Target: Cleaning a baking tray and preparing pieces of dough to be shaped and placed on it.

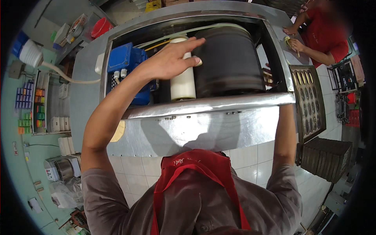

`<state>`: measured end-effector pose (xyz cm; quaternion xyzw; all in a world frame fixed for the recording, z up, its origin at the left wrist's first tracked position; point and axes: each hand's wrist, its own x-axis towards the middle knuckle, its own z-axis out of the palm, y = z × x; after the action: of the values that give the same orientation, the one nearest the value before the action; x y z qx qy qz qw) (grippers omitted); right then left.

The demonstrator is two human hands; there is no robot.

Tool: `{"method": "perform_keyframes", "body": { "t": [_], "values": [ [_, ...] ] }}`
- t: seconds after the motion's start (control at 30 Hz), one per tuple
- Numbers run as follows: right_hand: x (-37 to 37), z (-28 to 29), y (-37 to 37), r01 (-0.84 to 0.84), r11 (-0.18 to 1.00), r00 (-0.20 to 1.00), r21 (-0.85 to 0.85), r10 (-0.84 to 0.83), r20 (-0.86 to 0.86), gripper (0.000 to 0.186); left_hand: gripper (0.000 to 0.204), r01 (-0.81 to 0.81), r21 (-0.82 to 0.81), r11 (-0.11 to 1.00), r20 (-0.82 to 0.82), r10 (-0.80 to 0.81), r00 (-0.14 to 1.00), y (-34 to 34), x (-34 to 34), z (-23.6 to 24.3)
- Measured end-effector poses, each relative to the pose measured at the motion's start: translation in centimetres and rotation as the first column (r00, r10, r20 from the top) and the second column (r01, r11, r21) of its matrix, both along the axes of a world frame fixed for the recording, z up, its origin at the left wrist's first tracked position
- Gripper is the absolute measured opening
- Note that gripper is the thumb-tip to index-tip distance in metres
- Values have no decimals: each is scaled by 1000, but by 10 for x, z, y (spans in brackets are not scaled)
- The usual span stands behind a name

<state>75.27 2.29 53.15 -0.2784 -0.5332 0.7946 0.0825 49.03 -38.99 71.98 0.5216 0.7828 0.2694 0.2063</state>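
While our left hand [174, 58] reaches over the roller [182, 83], a pale bit of dough [199, 62] sits against the near-left side of the drum [231, 62].
Left of the drum, that hand's fingers stretch out nearly straight, their tips at its upper edge and the thumb spread wide of them, its tip touching the dough; we cannot tell whether the dough is pinched. Our right hand [268, 75] shows only in part through the gap at the drum's right end, so we cannot tell its grip. We judge the dough light, soft and perhaps tacky, easily torn: best taken gently by its outer end, clear of where roller and drum meet. The motor [120, 57] lies left of the drum, the tray [322, 103] to its right.
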Motion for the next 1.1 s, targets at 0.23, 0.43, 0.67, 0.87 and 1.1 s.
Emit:
{"method": "perform_keyframes", "body": {
  "t": [0.23,0.43,0.67,0.87,1.1],
  "values": [
    [10,-48,24,-80,993,996,85,83,-34,57,48,-358,758,545,-81,623,778,-139,18,74],
    [7,-38,-26,117,695,955,709,-274,111,49,29,-748,661,-56,116,993,28,-441,-11,-119],
    [-12,-120,15,164,980,986,117,-157,-64,50,50,-919,158,362,-138,929,342,-421,99,-346],
    [3,-140,70,112,942,955,-316,-191,-229,50,65,-863,323,389,-571,807,150,-400,95,-339],
    [-27,-104,137,564,754,823,336,-545,-159,48,42,-938,183,294,-566,812,144,-447,61,-329]
  ]
}}
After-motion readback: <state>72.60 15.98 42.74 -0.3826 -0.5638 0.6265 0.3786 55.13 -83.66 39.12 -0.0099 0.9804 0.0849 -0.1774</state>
